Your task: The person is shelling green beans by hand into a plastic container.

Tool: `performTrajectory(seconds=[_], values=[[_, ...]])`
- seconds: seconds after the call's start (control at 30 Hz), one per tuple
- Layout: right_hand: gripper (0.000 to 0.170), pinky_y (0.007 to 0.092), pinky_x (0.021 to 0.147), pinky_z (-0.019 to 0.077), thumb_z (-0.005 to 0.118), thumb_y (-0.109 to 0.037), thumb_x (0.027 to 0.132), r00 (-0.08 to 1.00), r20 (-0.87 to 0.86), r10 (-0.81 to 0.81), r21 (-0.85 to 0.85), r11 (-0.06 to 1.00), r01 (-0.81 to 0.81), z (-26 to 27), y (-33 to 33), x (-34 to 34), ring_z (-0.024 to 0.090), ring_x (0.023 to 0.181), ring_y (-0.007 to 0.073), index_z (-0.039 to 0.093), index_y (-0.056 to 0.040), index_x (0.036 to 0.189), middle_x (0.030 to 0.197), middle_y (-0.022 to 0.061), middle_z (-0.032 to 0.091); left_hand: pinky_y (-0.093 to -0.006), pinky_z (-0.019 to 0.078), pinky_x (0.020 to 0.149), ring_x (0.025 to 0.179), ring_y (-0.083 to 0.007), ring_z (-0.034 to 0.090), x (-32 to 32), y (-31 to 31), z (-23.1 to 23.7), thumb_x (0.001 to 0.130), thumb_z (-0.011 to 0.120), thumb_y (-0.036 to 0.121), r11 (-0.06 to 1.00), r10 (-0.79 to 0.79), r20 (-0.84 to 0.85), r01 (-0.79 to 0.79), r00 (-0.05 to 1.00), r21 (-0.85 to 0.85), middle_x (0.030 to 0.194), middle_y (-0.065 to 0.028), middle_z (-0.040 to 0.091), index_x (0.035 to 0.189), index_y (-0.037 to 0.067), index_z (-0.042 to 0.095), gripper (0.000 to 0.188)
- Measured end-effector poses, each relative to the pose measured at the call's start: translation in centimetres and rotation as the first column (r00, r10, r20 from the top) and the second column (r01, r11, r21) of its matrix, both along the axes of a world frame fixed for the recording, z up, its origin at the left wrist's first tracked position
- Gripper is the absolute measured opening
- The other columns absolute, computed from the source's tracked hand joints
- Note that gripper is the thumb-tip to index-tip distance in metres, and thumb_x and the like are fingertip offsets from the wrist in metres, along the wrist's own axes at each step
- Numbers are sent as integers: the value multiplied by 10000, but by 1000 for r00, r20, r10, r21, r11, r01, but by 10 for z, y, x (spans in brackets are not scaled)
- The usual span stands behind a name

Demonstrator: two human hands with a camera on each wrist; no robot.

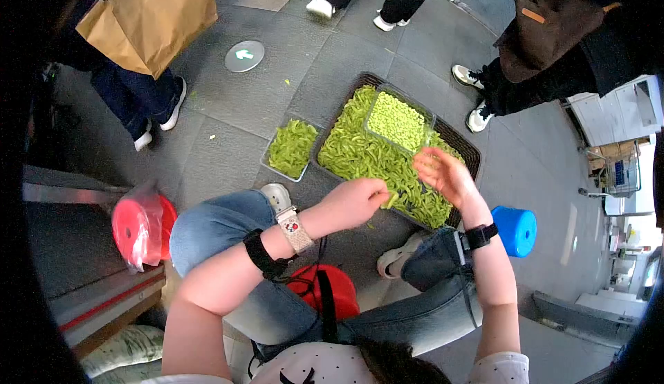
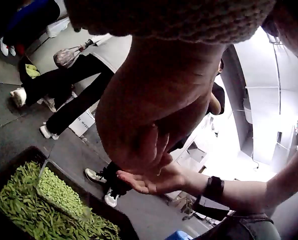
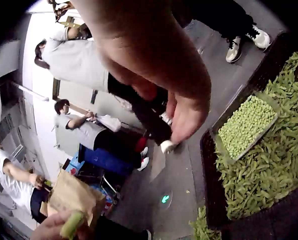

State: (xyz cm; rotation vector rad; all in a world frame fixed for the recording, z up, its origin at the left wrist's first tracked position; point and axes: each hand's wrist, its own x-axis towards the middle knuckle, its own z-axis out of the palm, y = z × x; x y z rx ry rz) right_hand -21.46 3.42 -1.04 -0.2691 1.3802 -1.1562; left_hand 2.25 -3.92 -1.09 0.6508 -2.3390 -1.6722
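My left hand [image 1: 351, 204] pinches a green pod [image 1: 391, 199] between thumb and fingertips over the near edge of a dark basket [image 1: 472, 154] full of pods. In the right wrist view the pinched pod [image 3: 73, 225] shows at the bottom left. My right hand [image 1: 446, 176] is held above the basket's right part, its fingers loosely spread and slightly bent, apart from the left. Nothing is visible in it. A clear tub of shelled beans [image 1: 398, 121] rests on the pods at the back of the basket.
A smaller tub of green pieces [image 1: 293, 150] stands left of the basket. A blue stool [image 1: 514, 232] is at the right, a red stool [image 1: 131, 221] at the left. People stand around; one has a brown paper bag [image 1: 152, 21].
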Motion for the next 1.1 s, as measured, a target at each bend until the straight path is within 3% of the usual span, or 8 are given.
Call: performTrajectory(seconds=[0.1,0.3,0.4,0.6,0.7,0.8,0.97,1.1], values=[[341,254,737,439,469,-269,844,945,-102,310,-38,948,-315,27,7,42,542,888,158,458,-27,1084,1018,96,538,-283,367,474,489,-145,455,-3,-2,0,825,470,191,999,37,-67,-35,997,32,543,-66,476,751,21,522,193],[235,225,676,437,546,-108,797,843,-260,471,-45,866,-498,18,12,54,546,820,114,500,-40,1017,902,41,569,-292,383,487,510,-154,486,-4,0,-3,825,463,190,998,25,7,-26,1000,54,553,-72,489,738,17,520,202],[207,221,663,441,550,-100,792,896,-113,429,-81,895,-439,25,6,56,548,805,115,510,-39,986,883,34,568,-326,400,513,553,-213,526,-1,-2,0,819,460,194,999,-6,64,3,998,52,590,-111,519,737,11,522,209],[144,194,648,444,554,-75,782,861,-81,502,-80,858,-508,29,-3,71,553,732,96,529,-24,914,819,28,574,-379,408,549,626,-315,537,-1,-2,-6,809,458,206,998,27,66,-23,997,-59,646,-180,532,737,-6,523,234],[127,191,645,449,555,-68,781,865,-108,490,-50,866,-497,15,-5,62,554,726,94,536,-25,899,788,24,572,-359,408,538,603,-275,547,0,-1,-4,811,453,214,992,79,74,-71,994,-108,625,-161,532,763,-8,521,238],[115,189,647,460,557,-52,776,880,-163,446,62,895,-442,-9,-8,41,556,723,96,540,-21,886,782,29,568,-327,413,532,578,-218,552,0,-3,5,813,442,191,992,94,123,-103,988,67,612,-123,541,803,-4,518,210],[124,202,663,477,549,-22,772,872,-300,388,216,918,-334,-55,-10,23,568,734,131,534,3,892,815,41,556,-293,432,544,570,-161,543,-6,10,-14,791,420,141,974,-74,125,45,989,221,645,-76,554,849,11,521,174],[295,274,836,423,487,-93,827,971,-49,233,-207,949,-238,-20,-33,64,518,951,197,434,21,1094,1064,114,485,-265,378,381,482,-130,484,-9,19,16,747,422,84,859,-329,231,189,915,476,662,-61,519,950,6,477,224]])
